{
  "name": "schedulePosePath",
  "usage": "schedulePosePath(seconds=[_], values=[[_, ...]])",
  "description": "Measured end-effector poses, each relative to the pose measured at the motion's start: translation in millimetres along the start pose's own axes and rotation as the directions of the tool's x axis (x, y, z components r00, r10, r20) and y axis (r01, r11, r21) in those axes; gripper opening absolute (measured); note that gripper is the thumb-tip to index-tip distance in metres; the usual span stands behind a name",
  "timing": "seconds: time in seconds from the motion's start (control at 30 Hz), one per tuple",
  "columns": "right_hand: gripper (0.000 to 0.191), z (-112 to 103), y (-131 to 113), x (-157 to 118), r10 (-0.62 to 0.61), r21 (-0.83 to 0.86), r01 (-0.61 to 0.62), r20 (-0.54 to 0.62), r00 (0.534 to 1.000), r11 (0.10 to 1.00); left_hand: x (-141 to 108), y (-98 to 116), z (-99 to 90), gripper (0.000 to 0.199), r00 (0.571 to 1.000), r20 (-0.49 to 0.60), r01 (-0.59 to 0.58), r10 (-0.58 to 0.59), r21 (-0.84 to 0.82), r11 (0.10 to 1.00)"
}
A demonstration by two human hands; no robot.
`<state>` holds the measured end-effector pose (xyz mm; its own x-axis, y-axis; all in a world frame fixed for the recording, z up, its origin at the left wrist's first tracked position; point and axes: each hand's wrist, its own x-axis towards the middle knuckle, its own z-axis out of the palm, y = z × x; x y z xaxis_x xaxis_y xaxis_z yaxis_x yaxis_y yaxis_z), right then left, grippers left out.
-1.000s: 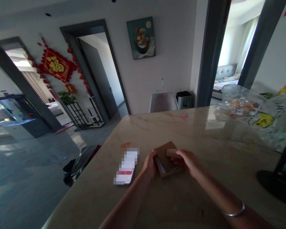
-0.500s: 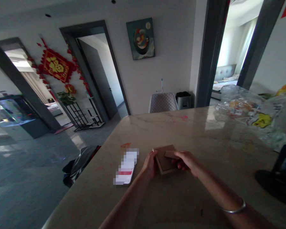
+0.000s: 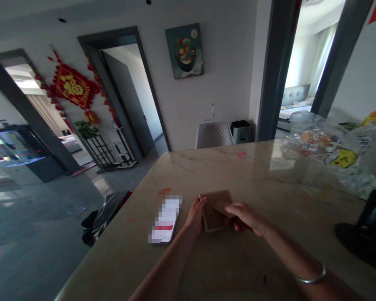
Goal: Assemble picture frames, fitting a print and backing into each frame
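Observation:
A shallow brown square box (image 3: 212,221) with a raised rim is on the table in front of me. My left hand (image 3: 196,214) grips its left edge, thumb on the rim. Between the thumb and fingers of my right hand (image 3: 242,215) is a small flat brown piece (image 3: 221,207), held tilted over the box's inner face. Whether the piece touches that face I cannot tell. Some right-hand fingers curl below, near the box's right side. To the left of my left hand lies a phone (image 3: 165,219) with its screen blurred out.
The glossy stone-like table (image 3: 188,169) has its left edge beyond the phone. At right, a dark device on a round stand (image 3: 368,232) sits near clear plastic bags (image 3: 341,146). A quilted chair (image 3: 214,134) is at the far edge; a dark bag (image 3: 108,215) is left of the table.
My right hand has shifted slightly left and down, and the small piece now slants more steeply. The box has turned a little in my left hand.

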<state>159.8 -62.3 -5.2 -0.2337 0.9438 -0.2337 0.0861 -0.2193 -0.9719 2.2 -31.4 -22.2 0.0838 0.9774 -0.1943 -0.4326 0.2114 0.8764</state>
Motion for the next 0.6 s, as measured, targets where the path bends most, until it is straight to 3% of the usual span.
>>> schedulePosePath(seconds=[0.07,0.1,0.17,0.23,0.3,0.47,0.6], values=[[0.037,-3.8,-2.8,-1.6,0.034,-0.1,-0.027,0.074,0.997,0.995,0.3,1.9,-0.4,0.03,1.0,0.017,-0.02,0.02,0.002,1.0],[0.042,-7.2,-3.4,-0.8,0.018,-0.164,-0.009,0.053,0.998,0.986,0.5,2.6,-0.5,0.032,0.999,0.027,-0.03,0.03,0.005,1.0],[0.046,-16.3,-2.2,4.0,-0.115,-0.307,0.073,-0.12,0.986,0.949,1.2,3.6,-0.8,0.035,0.998,0.044,-0.046,0.046,0.006,0.999],[0.041,-25.5,1.9,11.8,-0.31,-0.422,0.159,-0.317,0.896,0.893,1.5,3.8,-1.0,0.037,0.997,0.061,-0.055,0.055,-0.002,0.999],[0.032,-31.6,7.5,20.0,-0.386,-0.415,0.215,-0.39,0.836,0.884,1.3,3.6,-1.0,0.037,0.995,0.082,-0.054,0.054,-0.009,0.999],[0.033,-32.0,17.0,31.1,-0.205,-0.112,0.177,-0.324,0.924,0.978,-0.7,3.8,-1.1,0.037,0.99,0.13,-0.062,0.063,-0.014,0.998],[0.034,-31.4,19.6,33.1,-0.138,0.017,0.149,-0.281,0.95,0.989,-2.3,5.1,-0.2,0.038,0.989,0.132,-0.061,0.062,-0.013,0.998]])
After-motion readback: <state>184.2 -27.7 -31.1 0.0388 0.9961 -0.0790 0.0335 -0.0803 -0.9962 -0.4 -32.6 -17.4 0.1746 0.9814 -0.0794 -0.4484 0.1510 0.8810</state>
